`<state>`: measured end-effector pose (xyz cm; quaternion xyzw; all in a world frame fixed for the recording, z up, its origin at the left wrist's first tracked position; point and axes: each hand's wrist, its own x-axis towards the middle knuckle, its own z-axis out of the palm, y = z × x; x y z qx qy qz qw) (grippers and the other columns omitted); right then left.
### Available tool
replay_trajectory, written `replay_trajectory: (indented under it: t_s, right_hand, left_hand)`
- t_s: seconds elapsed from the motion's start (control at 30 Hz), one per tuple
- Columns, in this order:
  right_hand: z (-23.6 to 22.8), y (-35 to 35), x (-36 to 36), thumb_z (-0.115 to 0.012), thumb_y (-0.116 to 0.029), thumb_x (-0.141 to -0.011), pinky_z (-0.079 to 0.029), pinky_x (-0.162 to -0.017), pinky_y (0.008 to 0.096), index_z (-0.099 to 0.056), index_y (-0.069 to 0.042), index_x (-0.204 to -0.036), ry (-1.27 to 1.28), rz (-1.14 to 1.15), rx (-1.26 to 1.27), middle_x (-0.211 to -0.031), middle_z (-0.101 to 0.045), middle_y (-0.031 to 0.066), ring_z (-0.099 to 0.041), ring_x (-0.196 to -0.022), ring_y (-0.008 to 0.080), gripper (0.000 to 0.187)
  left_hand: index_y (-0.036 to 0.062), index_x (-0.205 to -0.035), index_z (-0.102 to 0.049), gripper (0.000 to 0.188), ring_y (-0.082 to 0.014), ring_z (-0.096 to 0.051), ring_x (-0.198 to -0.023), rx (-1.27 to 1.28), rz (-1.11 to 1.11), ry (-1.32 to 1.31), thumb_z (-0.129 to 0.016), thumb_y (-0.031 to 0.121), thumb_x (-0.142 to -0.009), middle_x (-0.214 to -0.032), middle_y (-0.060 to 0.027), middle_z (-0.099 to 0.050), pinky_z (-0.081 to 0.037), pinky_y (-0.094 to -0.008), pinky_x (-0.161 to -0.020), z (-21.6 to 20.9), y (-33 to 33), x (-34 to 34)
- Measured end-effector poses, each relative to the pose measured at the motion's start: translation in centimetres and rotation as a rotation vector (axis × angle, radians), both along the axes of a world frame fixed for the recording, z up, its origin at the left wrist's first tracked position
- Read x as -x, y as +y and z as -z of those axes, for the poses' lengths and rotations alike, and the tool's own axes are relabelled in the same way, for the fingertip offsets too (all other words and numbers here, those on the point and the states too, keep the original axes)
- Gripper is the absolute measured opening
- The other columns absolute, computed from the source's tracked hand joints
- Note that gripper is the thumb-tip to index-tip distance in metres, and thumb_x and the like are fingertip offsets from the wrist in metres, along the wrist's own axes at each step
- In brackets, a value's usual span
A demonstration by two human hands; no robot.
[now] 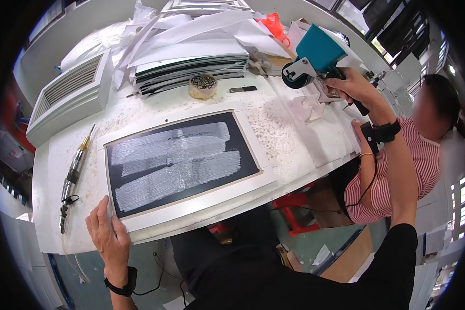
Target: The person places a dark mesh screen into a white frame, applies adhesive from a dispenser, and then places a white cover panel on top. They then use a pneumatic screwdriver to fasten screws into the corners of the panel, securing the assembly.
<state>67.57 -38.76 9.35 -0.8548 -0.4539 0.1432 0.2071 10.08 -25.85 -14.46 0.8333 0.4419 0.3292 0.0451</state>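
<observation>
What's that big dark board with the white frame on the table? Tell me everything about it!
The framed board is a flat, dark rectangular panel in a wide white frame with a thin pale inner edge. Broad silvery-white streaks, like brushed-on paste, cover most of the dark face in about three bands. It lies face up and slightly askew on the white table, its near edge jutting past the table edge. The left hand rests on its near-left corner.

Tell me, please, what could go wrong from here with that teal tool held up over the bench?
1. The right hand holds the teal tool close to the seated person; a swing might strike them.
2. The framed panel overhangs the table edge, steadied only by the left hand; it could slip.
3. The pneumatic screwdriver lies loose nearby and might roll.
</observation>
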Motion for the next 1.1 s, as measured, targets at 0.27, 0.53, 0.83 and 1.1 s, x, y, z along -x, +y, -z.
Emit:
replay_trajectory:
  t_s: [0.27,0.53,0.83,1.1]
  right_hand:
    - [3.3,-3.1,-6.5,-0.072,-0.037,-0.092,-0.039,-0.043,0.0245,-0.063,0.003,-0.097,-0.114,0.209,0.012,-0.063,-0.053,0.0012,-0.048,-0.045,0.0097,0.042]
    - [7.2,-4.8,-13.6,-0.076,-0.033,-0.089,-0.035,-0.034,0.0305,-0.060,0.006,-0.099,-0.022,0.151,-0.047,-0.055,-0.056,0.0046,-0.051,-0.037,0.0156,0.043]
    - [8.4,-5.0,-11.7,-0.073,-0.033,-0.091,-0.044,-0.045,0.0300,-0.063,0.005,-0.110,-0.126,0.077,-0.055,-0.073,-0.058,0.0047,-0.057,-0.053,0.0135,0.044]
    - [11.7,-6.3,-12.8,-0.070,-0.038,-0.092,-0.048,-0.051,0.0328,-0.061,0.003,-0.117,-0.141,0.172,-0.013,-0.078,-0.065,0.0103,-0.060,-0.057,0.0182,0.050]
  left_hand:
    - [-0.0011,-0.137,-0.058,0.051,-0.0347,-0.054,-0.113,0.022,-0.016,0.025,-0.050,-0.001,-0.087,-0.125,-0.0190,-0.061,-0.042,-0.0446,-0.101,0.2,0.0,0.2]
    - [-0.0017,-0.136,-0.058,0.049,-0.0362,-0.053,-0.115,0.029,-0.004,0.034,-0.048,0.001,-0.088,-0.125,-0.0205,-0.060,-0.042,-0.0452,-0.102,0.6,0.2,0.3]
    - [-0.0017,-0.136,-0.057,0.048,-0.0373,-0.053,-0.117,0.035,-0.017,0.052,-0.049,0.002,-0.089,-0.124,-0.0208,-0.059,-0.041,-0.0457,-0.103,0.3,0.0,0.4]
    - [-0.0015,-0.135,-0.058,0.047,-0.0376,-0.054,-0.117,0.037,0.003,0.035,-0.050,0.002,-0.089,-0.124,-0.0212,-0.059,-0.042,-0.0460,-0.103,0.1,-0.1,-0.1]
